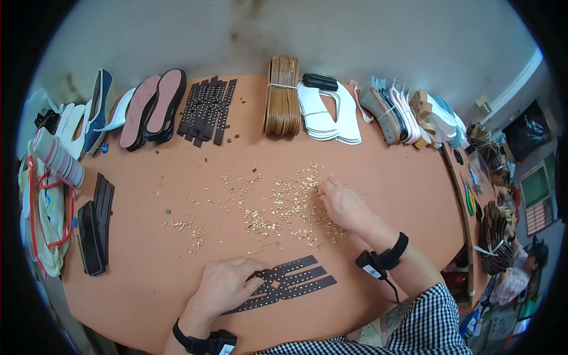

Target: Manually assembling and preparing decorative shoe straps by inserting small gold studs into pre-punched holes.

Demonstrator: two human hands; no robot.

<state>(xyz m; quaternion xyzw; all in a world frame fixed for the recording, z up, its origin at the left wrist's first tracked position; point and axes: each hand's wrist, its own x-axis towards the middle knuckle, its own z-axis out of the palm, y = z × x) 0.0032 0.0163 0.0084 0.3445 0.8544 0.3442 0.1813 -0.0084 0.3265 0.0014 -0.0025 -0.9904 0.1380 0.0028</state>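
Near the front of the table lies a dark brown shoe upper, cut into strips and set with rows of small gold studs. My left hand rests on its left end, fingers curled and thumb pressing on it. Many loose gold studs are scattered over the middle of the table. At their right edge, my right hand reaches down with its fingertips pinched together. Whatever is between those fingertips is too small and hidden to tell.
Along the back stand pink-soled shoe soles, a stack of studded dark uppers, a tied brown bundle and white cut pieces. A black case lies at left, beside a striped cup. Scissors are at right.
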